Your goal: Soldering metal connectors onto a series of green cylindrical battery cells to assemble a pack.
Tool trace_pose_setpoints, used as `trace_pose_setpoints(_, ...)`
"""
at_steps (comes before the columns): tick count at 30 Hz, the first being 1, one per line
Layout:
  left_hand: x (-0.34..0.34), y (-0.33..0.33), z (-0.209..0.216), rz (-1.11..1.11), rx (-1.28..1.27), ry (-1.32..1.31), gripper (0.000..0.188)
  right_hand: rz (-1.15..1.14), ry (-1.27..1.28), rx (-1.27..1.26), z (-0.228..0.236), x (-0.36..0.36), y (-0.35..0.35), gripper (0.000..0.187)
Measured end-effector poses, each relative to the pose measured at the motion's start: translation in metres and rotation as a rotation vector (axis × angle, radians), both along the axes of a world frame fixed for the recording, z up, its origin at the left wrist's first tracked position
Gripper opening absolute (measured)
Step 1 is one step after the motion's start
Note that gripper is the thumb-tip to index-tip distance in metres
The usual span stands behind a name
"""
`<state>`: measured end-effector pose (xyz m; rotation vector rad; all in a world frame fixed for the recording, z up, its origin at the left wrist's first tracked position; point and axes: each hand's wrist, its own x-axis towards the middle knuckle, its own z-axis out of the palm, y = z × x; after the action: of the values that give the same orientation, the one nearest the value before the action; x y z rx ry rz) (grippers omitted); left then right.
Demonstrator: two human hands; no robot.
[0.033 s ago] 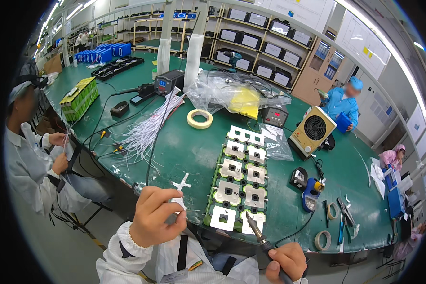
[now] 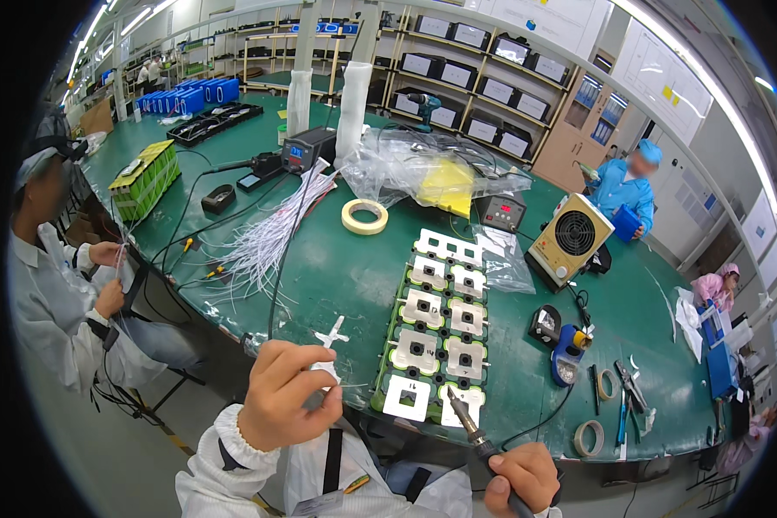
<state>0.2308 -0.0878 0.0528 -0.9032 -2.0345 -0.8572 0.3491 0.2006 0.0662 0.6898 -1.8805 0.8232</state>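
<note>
A soldering iron [image 2: 482, 442] is gripped in my right hand [image 2: 524, 479], its tip touching or just over the white plate [image 2: 464, 404] at the near right corner of a battery pack [image 2: 441, 382]. The pack lies lengthwise away from me, its green-edged cells topped by two columns of pale plates with square cut-outs. Left of it, my left hand [image 2: 287, 399] is closed in a pinch; what the fingertips hold, if anything, is too small to make out. A white scrap [image 2: 326, 369] shows behind those fingers, and a white cross-shaped piece [image 2: 332, 333] lies just beyond.
White wires [image 2: 272, 229] fan out beside a tape roll [image 2: 364, 217]. A soldering station [image 2: 309, 150] stands farther back. On the right are a fan unit [image 2: 571, 237], a blue iron holder [image 2: 568, 354], more tape and pliers [image 2: 632, 388]. A co-worker [image 2: 69, 285] sits left, handling thin wires.
</note>
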Motion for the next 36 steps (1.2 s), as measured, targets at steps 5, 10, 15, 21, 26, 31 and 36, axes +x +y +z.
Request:
trace_pose_setpoints(5, 0.003, 0.014, -0.003, -0.076, -0.018, -0.012, 0.019, 0.027, -0.027, 0.017, -0.002, 0.001, -0.007, 0.013)
trace_pose_setpoints(10, 0.006, 0.030, -0.009, -0.163, -0.059, -0.009, 0.022, 0.100, -0.142, 0.078, -0.004, 0.004, -0.013, 0.010)
trace_pose_setpoints(15, 0.005, 0.034, -0.010, -0.175, -0.054, -0.012, 0.021, 0.093, -0.161, 0.077, -0.003, 0.005, -0.015, 0.010)
trace_pose_setpoints(21, 0.005, 0.034, -0.010, -0.177, -0.067, -0.017, 0.020, 0.093, -0.178, 0.085, -0.001, 0.005, -0.015, 0.010)
trace_pose_setpoints(26, 0.004, 0.034, -0.010, -0.183, -0.064, -0.023, 0.019, 0.093, -0.205, 0.097, -0.001, 0.005, -0.015, 0.009)
trace_pose_setpoints(31, 0.005, 0.034, -0.010, -0.191, -0.077, -0.037, 0.019, 0.089, -0.215, 0.097, -0.002, 0.005, -0.015, 0.009)
trace_pose_setpoints(36, 0.003, 0.035, -0.010, -0.209, -0.081, -0.042, 0.018, 0.086, -0.222, 0.099, -0.002, 0.006, -0.015, 0.008)
